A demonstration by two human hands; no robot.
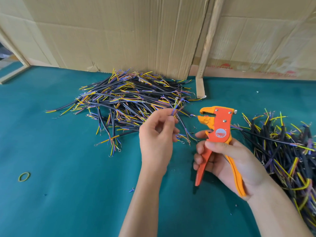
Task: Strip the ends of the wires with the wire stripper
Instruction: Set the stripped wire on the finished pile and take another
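While the wire stripper (pixel 220 132) is gripped by the right hand (pixel 227 161) around both handles, its head points toward ten o'clock, and the jaws appear slightly parted with nothing clearly seated between them. A thin bundle of coloured conductors (pixel 176 106) is pinched between thumb and fingertips of the left hand (pixel 157 142), with the ends rising toward one o'clock, near the stripper's head but apart from it.

For a clean strip, one conductor should be separated, laid square across the jaws, and fed in only as far as the insulation to be removed; the handles are then best squeezed steadily, so that the copper strands are not nicked.

An orange and yellow body with riveted metal plates and a round label is shown on the tool. Short black-sheathed cables with yellow, blue and brownish cores are heaped in a large pile (pixel 130 103) at eleven o'clock and a second pile (pixel 283 151) at three o'clock. Green felt-like cloth covers the tabletop (pixel 68 194); creased cardboard (pixel 119 31) stands behind.
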